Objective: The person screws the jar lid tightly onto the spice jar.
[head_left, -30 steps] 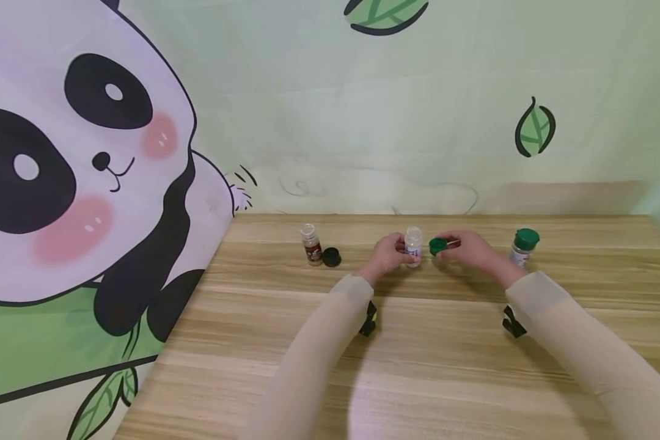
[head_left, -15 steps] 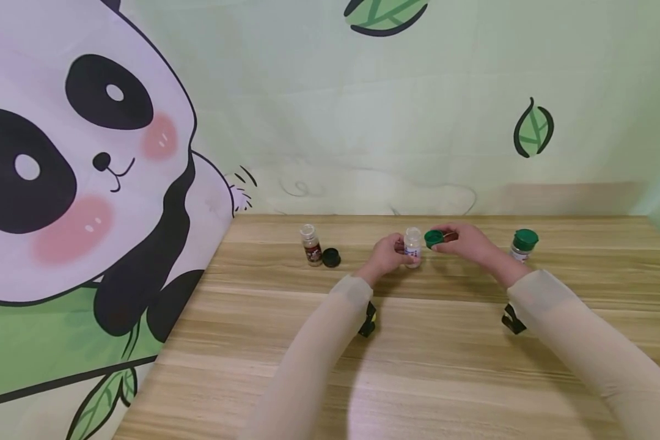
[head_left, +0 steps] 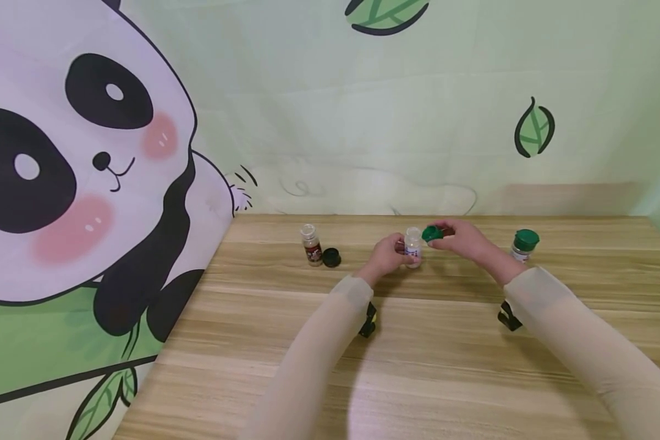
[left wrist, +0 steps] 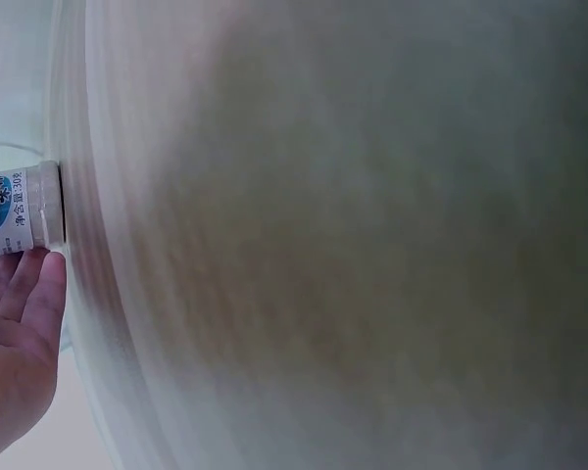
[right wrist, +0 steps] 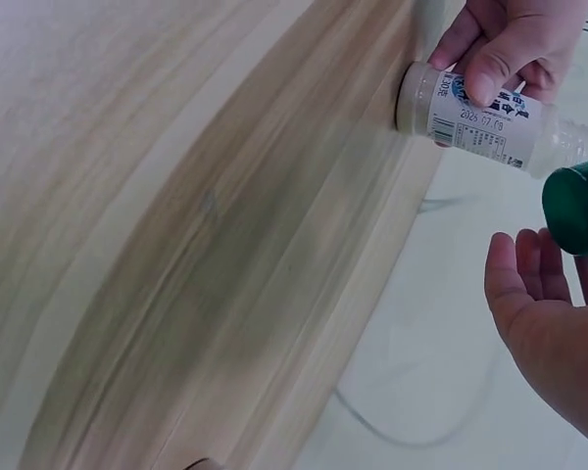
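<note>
My left hand [head_left: 387,253] grips a small clear seasoning bottle [head_left: 413,243] with a white label, standing upright on the wooden table without a cap. Pale contents show through its wall in the right wrist view. Between the thumb and fingers of my right hand [head_left: 464,238] is a green cap [head_left: 432,234], held just right of the bottle's mouth and raised off the table. The right wrist view shows the cap [right wrist: 572,211] tilted close to the bottle's threaded neck [right wrist: 571,143]. At the left wrist view's edge, the thumb and fingers lie around the bottle's label [left wrist: 10,211].
To the left stands another clear bottle [head_left: 311,245] with a dark red label and no cap. A black cap [head_left: 332,257] lies beside it. Right of my right hand is a bottle with a green lid [head_left: 525,239]. A panda-print cloth [head_left: 330,122] hangs behind the table [head_left: 429,366].
My right hand has lifted the green cap and brought it left, closer to the bottle's mouth, turning it on the way. My left hand and the bottle have stayed in place.
</note>
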`<state>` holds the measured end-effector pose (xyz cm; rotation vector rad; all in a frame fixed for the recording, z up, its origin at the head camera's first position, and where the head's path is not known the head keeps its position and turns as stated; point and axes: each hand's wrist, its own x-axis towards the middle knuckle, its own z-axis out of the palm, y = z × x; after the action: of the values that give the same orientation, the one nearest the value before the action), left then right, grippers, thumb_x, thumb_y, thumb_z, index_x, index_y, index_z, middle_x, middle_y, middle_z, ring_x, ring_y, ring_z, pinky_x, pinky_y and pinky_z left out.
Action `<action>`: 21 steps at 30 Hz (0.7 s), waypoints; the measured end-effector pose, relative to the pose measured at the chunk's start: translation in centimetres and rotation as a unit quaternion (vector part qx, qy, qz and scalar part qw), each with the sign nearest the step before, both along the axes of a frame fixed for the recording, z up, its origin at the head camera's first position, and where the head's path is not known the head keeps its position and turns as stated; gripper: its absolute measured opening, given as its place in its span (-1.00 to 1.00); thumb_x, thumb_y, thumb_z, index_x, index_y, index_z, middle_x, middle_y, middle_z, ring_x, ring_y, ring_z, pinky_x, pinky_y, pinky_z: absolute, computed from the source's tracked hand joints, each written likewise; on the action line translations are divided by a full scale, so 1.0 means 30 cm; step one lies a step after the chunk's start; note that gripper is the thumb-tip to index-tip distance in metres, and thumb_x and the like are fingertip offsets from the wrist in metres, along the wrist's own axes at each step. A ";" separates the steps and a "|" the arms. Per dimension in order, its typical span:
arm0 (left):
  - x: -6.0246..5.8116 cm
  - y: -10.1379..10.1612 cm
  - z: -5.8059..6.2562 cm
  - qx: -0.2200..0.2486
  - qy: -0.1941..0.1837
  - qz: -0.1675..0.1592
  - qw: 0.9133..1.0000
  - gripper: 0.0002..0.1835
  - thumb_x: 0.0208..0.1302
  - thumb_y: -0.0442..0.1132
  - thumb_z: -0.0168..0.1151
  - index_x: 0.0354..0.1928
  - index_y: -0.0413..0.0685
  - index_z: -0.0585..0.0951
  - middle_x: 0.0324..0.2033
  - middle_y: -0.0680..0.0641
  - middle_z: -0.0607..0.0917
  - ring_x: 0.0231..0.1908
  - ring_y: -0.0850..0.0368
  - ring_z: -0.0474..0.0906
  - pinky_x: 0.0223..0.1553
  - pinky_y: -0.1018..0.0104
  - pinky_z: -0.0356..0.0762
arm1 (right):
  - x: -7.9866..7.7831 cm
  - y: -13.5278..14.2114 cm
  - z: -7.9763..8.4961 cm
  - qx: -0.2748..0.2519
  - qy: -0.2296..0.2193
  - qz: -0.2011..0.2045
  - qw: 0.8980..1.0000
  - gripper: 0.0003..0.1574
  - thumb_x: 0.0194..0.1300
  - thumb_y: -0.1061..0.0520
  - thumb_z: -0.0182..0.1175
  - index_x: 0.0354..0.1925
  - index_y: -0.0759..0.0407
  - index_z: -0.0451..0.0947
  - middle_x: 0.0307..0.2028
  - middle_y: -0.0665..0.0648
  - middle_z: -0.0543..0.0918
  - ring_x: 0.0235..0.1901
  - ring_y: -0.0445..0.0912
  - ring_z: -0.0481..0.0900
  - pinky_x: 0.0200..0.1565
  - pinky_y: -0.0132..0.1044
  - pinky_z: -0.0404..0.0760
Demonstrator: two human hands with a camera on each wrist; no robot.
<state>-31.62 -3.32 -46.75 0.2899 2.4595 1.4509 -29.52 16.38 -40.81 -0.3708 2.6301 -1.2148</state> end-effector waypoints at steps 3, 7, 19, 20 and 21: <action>0.015 0.004 0.012 0.001 -0.004 0.007 1.000 -0.65 0.18 -0.26 0.43 -0.03 -0.18 0.55 0.06 -0.20 0.71 0.12 -0.01 0.63 0.06 0.24 0.60 | -0.002 -0.007 0.004 -0.015 -0.005 0.000 1.000 -0.30 0.37 0.06 0.21 0.36 0.31 0.30 0.23 0.41 0.48 0.22 0.23 0.46 0.20 0.04 0.52; 0.025 0.008 0.016 -0.005 0.003 0.014 1.000 -0.64 0.19 -0.27 0.41 -0.01 -0.18 0.54 0.08 -0.21 0.70 0.14 -0.04 0.62 0.00 0.25 0.61 | -0.004 -0.018 0.003 -0.037 -0.006 -0.002 0.999 -0.30 0.37 0.08 0.22 0.37 0.30 0.29 0.18 0.41 0.49 0.15 0.19 0.48 0.09 -0.14 0.56; -0.013 -0.002 -0.029 0.005 0.003 0.004 1.000 -0.66 0.17 -0.20 0.44 -0.07 -0.09 0.55 0.00 -0.13 0.74 0.02 0.09 0.66 -0.12 0.30 0.62 | -0.022 -0.057 -0.006 -0.082 -0.017 -0.010 0.996 -0.32 0.38 0.07 0.22 0.35 0.30 0.30 0.17 0.39 0.48 0.10 0.12 0.47 0.12 -0.07 0.54; -0.012 0.000 -0.030 0.008 0.005 0.005 1.000 -0.66 0.17 -0.20 0.44 -0.06 -0.10 0.55 0.00 -0.14 0.74 0.03 0.07 0.66 -0.11 0.29 0.61 | -0.022 -0.060 -0.006 -0.084 -0.017 -0.010 0.996 -0.31 0.38 0.06 0.22 0.35 0.30 0.30 0.18 0.39 0.47 0.10 0.12 0.47 0.11 -0.09 0.54; 0.008 0.002 -0.004 0.005 -0.004 0.009 1.000 -0.66 0.20 -0.25 0.41 -0.03 -0.15 0.54 0.04 -0.18 0.72 0.08 0.02 0.65 -0.08 0.28 0.61 | -0.023 -0.064 -0.007 -0.084 -0.017 -0.010 0.996 -0.32 0.37 0.06 0.23 0.34 0.29 0.31 0.18 0.39 0.47 0.10 0.12 0.46 0.09 -0.12 0.54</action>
<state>-31.39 -3.25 -46.85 0.2645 2.4544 1.4691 -30.20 14.46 -41.01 -0.3480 2.5154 -1.4420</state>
